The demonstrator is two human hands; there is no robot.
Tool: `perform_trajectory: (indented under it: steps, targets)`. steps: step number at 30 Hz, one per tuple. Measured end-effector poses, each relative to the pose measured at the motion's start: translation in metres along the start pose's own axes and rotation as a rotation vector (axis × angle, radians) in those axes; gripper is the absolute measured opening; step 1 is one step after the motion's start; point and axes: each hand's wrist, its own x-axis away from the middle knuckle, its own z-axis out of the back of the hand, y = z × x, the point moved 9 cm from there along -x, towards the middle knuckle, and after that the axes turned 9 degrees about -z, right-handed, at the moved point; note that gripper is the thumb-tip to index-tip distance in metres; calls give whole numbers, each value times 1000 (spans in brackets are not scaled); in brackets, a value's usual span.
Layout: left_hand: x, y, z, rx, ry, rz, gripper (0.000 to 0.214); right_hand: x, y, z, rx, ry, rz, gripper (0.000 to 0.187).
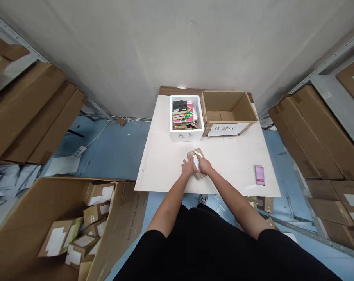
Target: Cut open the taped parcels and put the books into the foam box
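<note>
A small brown cardboard parcel [198, 153] with a white label lies on the white table [165, 160], near its front edge. My left hand [188, 166] rests on the parcel's left side, fingers bent and pressing it. My right hand [204, 165] is closed over the parcel's top right, with fingers pinched at the label. Which part it grips is too small to make out.
A white foam box [185, 134] of small books and an open cardboard box [228, 111] with a paper label stand at the table's back. A pink blurred item [259, 175] lies at the right. A big carton [62, 230] of small parcels sits lower left. Stacked cartons line both sides.
</note>
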Motion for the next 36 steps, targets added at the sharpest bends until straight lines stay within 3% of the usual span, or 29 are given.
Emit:
perform_trajectory:
  steps: [5,8,10,15,18,21,24,27,32,36]
  targets:
    - [0,-1,2,-14,29,-33,124,16,8,-2,43,-66,-40,85]
    - [-1,0,5,-25,63,-60,121,34,22,-9,35,-88,-46,72]
    - [-2,0,5,-39,69,-60,121,51,40,-20,23,-118,-61,64]
    - [-10,6,5,-65,61,-83,121,96,95,-46,-39,-209,-92,64]
    - [-16,16,5,-158,38,-82,119,105,123,-39,-148,-81,-171,61]
    - [-13,29,-2,-192,50,-54,120,95,138,-25,-318,135,-282,71]
    - [4,40,-15,-174,110,-12,114,65,134,-23,-442,209,-337,87]
    - [27,42,-32,-188,159,32,102,31,131,-15,-509,267,-371,90]
    - [40,41,-31,-230,209,-11,69,-9,126,0,-591,243,-174,97]
    - [27,40,-18,-172,194,-47,62,-5,147,-10,-806,167,-120,78]
